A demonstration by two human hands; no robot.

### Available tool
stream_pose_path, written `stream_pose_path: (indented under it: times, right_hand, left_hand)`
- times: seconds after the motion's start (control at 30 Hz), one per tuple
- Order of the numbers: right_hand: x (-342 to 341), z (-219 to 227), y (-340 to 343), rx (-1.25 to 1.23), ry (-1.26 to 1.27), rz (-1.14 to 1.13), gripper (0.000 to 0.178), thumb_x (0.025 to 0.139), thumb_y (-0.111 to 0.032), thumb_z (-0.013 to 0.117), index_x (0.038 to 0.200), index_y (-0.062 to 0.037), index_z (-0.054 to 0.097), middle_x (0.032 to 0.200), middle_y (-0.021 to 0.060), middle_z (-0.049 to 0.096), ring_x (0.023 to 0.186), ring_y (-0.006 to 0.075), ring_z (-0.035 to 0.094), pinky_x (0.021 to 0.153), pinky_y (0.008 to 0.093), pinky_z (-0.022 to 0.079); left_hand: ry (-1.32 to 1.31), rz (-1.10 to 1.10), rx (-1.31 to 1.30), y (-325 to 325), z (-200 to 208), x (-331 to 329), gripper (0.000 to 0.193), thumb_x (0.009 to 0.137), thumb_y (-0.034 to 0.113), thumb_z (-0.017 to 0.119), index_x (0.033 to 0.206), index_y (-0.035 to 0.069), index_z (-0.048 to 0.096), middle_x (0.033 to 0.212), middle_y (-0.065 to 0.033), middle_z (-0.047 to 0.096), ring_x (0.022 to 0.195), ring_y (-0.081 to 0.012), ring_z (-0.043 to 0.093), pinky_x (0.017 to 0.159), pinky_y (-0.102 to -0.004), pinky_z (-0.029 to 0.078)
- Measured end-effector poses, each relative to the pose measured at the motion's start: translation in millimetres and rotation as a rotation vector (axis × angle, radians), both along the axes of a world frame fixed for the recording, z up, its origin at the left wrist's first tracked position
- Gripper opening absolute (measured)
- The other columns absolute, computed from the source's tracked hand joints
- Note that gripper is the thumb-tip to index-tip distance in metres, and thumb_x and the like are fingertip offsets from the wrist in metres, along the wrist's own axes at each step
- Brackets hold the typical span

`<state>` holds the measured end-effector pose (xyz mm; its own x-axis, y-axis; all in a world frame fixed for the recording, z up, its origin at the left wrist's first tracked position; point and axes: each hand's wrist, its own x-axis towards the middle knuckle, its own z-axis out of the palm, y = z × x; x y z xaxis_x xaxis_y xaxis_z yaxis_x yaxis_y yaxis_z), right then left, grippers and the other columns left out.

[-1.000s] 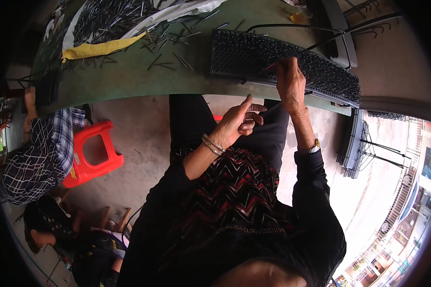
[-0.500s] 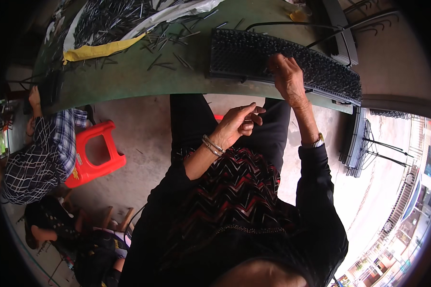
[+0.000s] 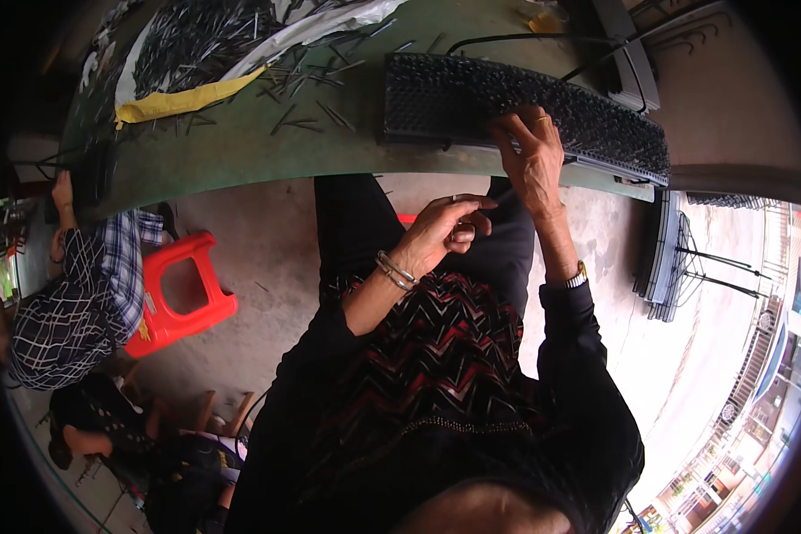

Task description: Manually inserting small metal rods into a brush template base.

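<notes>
Black oblong block: a perforated piece (image 3: 507, 87) with dark tips crowded over its right side and what looks like a grid of holes at left, lying on the green-topped counter (image 3: 240, 160) along its near edge.
Right hand: this hand (image 3: 534, 169) reaches over the block's near edge, fingers bent down to it; whether they pinch anything I cannot tell.
Left hand: this one (image 3: 438, 233) hangs above the lap, fingers half curled; whether they hold something thin is unclear.
Thin dark rods: loose ones (image 3: 334, 116) lie left of the block, beside a heaped white sack with a yellow edge (image 3: 191, 102).
Good handling: likely a light fingertip pinch, wrist raised clear of neighbouring tips, without nudging the block.
</notes>
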<state>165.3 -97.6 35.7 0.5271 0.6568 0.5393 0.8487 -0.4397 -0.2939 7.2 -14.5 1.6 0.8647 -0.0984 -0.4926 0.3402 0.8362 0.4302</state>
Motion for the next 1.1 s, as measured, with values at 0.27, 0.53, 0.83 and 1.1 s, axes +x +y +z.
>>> stream_pose_path:
  times: [0.27,0.53,0.83,1.1]
  right_hand:
    - [-4,1,9,0.074,-0.021,-0.037,0.011,0.073,-0.01,0.07,0.083,-0.0107,0.064,0.09,0.0055,0.057,0.081,0.0256,0.056,0.071,0.0359,0.045]
    - [-15,-10,4,-0.024,-0.019,-0.176,0.012,0.077,-0.017,0.07,0.086,-0.011,0.066,0.089,0.0068,0.056,0.08,0.0254,0.056,0.069,0.0361,0.044]
    - [-66,11,-36,-0.155,0.786,0.12,0.017,0.082,-0.02,0.067,0.088,-0.0047,0.064,0.088,0.0118,0.057,0.082,0.0276,0.06,0.071,0.0363,0.049]
    - [-39,13,-29,0.231,0.546,-0.156,0.006,0.088,-0.006,0.057,0.093,-0.0032,0.058,0.079,0.0073,0.064,0.065,0.0157,0.058,0.062,0.0281,0.047]
  left_hand:
    - [-0.056,-0.062,0.047,-1,-4,0,0.025,0.092,0.018,0.052,0.109,0.002,0.063,0.076,-0.0039,0.061,0.051,-0.0015,0.032,0.043,-0.0158,0.023]
    - [-0.047,-0.033,0.116,-4,-1,0,0.023,0.09,0.016,0.054,0.107,0.004,0.064,0.074,-0.0028,0.06,0.052,-0.002,0.033,0.043,-0.0158,0.023]
    - [-0.197,-0.051,0.211,-5,-14,-2,0.01,0.087,0.014,0.059,0.092,0.008,0.064,0.066,0.0085,0.043,0.055,-0.0004,0.034,0.046,-0.0172,0.026]
    - [0.024,-0.076,0.333,-4,9,6,0.023,0.088,0.021,0.063,0.106,0.007,0.063,0.076,0.0015,0.06,0.06,-0.0029,0.045,0.05,-0.0181,0.033]
